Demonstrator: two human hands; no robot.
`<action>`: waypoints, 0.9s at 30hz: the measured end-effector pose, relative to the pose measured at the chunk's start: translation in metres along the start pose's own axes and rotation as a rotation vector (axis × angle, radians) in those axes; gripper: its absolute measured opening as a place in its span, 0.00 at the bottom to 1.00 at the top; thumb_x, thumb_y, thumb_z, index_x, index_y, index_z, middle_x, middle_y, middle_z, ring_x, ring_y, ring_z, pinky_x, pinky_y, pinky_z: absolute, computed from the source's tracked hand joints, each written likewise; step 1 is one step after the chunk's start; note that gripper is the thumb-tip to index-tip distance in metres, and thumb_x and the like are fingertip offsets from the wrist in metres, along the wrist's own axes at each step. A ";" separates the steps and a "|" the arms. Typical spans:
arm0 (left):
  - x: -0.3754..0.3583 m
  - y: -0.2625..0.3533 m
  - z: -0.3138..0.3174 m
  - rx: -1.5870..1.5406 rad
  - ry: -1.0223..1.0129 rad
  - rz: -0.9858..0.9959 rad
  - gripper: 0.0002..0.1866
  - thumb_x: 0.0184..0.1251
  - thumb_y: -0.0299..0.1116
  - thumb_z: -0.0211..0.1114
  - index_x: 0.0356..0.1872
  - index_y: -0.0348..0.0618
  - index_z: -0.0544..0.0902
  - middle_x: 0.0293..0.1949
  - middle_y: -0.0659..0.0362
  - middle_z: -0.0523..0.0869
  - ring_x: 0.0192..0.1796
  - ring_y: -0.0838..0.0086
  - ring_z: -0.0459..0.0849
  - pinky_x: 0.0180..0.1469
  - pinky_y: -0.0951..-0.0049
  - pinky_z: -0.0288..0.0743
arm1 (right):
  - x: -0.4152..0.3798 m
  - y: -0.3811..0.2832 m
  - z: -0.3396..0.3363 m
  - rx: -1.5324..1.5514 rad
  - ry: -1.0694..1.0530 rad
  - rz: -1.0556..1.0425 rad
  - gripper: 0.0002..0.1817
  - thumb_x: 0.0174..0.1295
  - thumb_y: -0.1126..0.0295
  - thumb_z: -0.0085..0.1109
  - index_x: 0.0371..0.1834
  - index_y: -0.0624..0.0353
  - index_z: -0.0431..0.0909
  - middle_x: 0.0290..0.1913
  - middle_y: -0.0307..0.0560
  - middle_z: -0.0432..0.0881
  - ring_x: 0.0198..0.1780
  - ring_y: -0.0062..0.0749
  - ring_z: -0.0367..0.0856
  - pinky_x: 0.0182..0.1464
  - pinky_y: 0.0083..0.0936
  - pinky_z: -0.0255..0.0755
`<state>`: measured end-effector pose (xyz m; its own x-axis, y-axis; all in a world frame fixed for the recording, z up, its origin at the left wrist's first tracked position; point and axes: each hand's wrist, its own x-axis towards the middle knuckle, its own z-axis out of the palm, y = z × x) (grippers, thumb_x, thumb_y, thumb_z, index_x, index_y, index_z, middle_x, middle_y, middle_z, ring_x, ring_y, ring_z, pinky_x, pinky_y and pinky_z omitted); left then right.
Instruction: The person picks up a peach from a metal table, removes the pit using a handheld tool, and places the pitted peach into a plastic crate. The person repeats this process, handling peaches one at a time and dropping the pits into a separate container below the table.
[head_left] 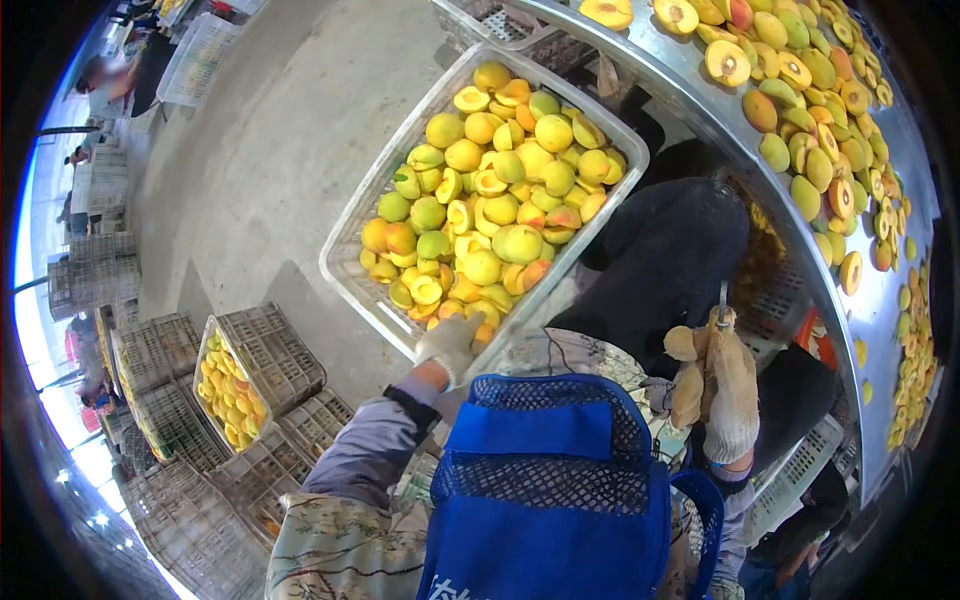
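Note:
In a pale gloved hand, my left hand, the fingers reach over the near rim of a plastic crate and touch the halved fruit there. The crate is heaped with yellow-orange peach halves, some cut side up with the pit hollow showing. My right hand, in a stained glove, is closed at my lap, beside my dark-clad leg. A thin metal tool sticks up from its fingers; its handle is hidden in the grip.
A metal table curves along the right, spread with cut peaches, several with pits inside. Stacked crates stand at left, one holding yellow fruit. A blue mesh-topped bag covers my front. Other people are in the background.

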<state>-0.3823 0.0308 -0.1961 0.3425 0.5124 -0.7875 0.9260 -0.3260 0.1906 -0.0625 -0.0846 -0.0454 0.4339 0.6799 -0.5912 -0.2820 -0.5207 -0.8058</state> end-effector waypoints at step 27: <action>0.091 0.076 -0.081 -0.063 0.346 0.200 0.39 0.64 0.43 0.61 0.75 0.43 0.59 0.67 0.49 0.72 0.68 0.51 0.70 0.66 0.60 0.66 | 0.000 -0.019 0.013 -0.043 -0.132 0.102 0.30 0.75 0.49 0.42 0.44 0.74 0.76 0.14 0.48 0.78 0.11 0.29 0.74 0.14 0.20 0.67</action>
<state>-0.2680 0.1170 -0.2063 0.5404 0.6844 -0.4894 0.8398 -0.4025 0.3643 -0.0683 -0.0677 -0.0305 0.2883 0.6829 -0.6712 -0.2802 -0.6101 -0.7411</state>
